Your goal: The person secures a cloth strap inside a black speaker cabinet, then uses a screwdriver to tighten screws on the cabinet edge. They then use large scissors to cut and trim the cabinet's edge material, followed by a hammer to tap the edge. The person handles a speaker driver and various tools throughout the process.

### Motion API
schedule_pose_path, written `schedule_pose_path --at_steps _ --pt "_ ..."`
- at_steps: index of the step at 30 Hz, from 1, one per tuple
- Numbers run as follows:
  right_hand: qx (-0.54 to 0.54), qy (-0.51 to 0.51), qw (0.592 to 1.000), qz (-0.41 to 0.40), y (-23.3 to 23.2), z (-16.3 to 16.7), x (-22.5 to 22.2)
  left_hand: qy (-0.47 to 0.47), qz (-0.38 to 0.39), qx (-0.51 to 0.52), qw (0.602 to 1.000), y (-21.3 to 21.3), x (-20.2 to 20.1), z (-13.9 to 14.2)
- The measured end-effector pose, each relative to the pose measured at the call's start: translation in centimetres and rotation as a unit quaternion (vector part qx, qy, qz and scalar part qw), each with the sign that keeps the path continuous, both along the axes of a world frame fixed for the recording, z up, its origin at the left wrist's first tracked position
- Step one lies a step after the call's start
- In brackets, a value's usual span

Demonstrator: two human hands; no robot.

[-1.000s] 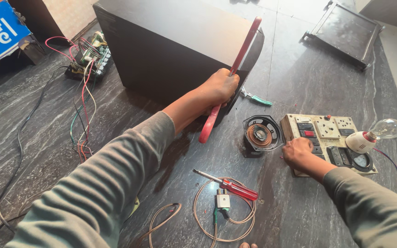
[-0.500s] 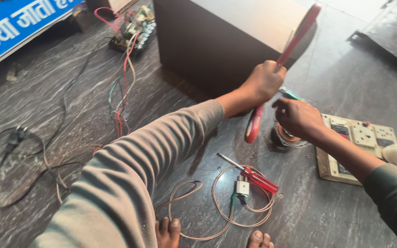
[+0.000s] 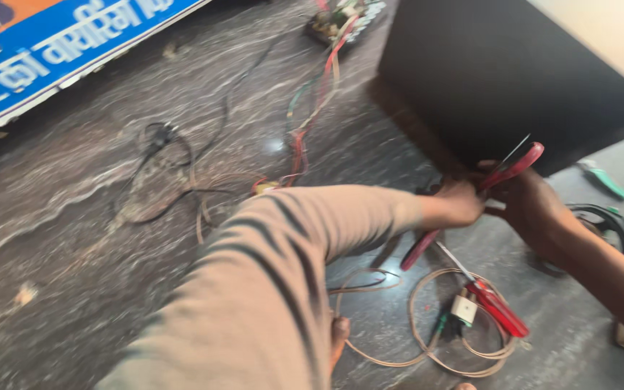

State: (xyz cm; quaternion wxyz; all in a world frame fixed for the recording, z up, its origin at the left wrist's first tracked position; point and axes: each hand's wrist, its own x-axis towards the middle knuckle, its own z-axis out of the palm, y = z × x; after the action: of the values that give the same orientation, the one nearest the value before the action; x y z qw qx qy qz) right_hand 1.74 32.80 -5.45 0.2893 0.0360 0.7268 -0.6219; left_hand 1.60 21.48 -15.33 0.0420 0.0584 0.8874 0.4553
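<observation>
my left hand (image 3: 460,206) and right hand (image 3: 532,209) met, both clamped on the red tool (image 3: 503,173), arms outstretched beside the black box (image 3: 500,79).

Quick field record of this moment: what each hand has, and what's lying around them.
left hand: grips the red-handled tool at its middle
right hand: also on the tool, beside the left hand
black box: directly behind the hands
screwdriver: red handle, on the floor below the hands
wire loop: tan, coiled around the screwdriver
floor: dark stone, loose cables
image: motion-blurred
</observation>
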Motion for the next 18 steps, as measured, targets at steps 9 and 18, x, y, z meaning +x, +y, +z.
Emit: schedule_pose_path --at_steps 9,18 --pt "0.167 0.190 0.964 0.079 -7.4 -3.2 -5.4 -0.060 0.054 -0.118 0.990 -10.0 -3.7 0.2" --pt "0.283 0.295 0.907 0.097 -8.0 2.3 -4.8 0.035 0.046 -0.086 0.995 -13.2 -5.2 3.9"
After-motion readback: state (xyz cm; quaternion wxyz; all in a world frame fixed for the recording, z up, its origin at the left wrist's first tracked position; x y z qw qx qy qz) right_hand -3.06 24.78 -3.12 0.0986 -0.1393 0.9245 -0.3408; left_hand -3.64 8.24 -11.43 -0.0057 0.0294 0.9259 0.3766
